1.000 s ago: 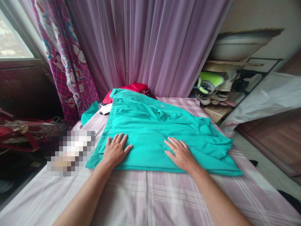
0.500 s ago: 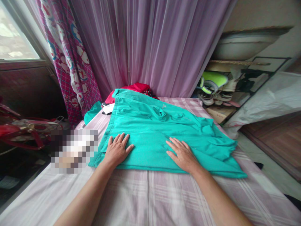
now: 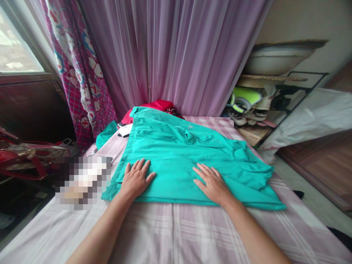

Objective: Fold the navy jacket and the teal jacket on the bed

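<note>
A teal garment lies spread out and folded over on a bed with a checked pink and white sheet. My left hand rests flat on its near left part, fingers spread, holding nothing. On the near middle part of the cloth lies my right hand, palm down with the fingers slightly apart. The garment's near edge runs just below both hands, and wrinkles cross its far and right parts.
Behind the garment are red clothing, a white item and another teal cloth. Purple curtains hang beyond the bed. A shoe rack stands at the right, and a pixelated object lies at the left.
The camera view has shifted slightly. Both hands remain flat on the teal garment, in nearly the same places, and the cloth looks the same.
</note>
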Motion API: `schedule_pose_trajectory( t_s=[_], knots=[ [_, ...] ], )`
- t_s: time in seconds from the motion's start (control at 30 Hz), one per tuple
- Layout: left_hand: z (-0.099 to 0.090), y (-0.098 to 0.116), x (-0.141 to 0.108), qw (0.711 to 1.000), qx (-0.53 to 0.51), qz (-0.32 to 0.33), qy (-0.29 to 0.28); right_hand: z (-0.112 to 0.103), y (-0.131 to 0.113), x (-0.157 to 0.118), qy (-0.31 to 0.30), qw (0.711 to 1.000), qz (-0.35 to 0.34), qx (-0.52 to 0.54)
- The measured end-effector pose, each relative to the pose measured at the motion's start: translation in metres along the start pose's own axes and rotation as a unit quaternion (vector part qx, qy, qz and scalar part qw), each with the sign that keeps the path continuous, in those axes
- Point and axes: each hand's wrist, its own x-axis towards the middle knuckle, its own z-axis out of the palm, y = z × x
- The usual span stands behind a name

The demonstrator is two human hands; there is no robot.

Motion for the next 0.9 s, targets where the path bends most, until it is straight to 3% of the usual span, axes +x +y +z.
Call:
schedule_pose_trajectory(
  t_s=[0.43, 0.57, 0.7, 0.8, 0.9],
  knots=[
    [0.006, -0.004, 0.000, 1.000, -0.007, -0.005, 0.000, 0.001, -0.002, -0.002, 0.002, 0.999, 0.008, 0.039],
    [0.010, -0.006, 0.000, 1.000, -0.010, -0.002, -0.005, -0.007, 0.010, 0.009, 0.003, 0.995, 0.016, 0.095],
    [0.019, -0.010, -0.002, 1.000, -0.016, 0.008, 0.026, -0.032, 0.041, 0.061, 0.058, 0.988, 0.041, 0.138],
    [0.027, -0.013, -0.004, 0.999, -0.018, 0.015, 0.049, -0.049, 0.062, 0.128, 0.100, 0.987, 0.061, 0.109],
    [0.034, -0.016, -0.006, 0.997, -0.012, 0.025, 0.068, -0.058, 0.072, 0.202, 0.095, 0.989, 0.087, 0.076]
  ],
)
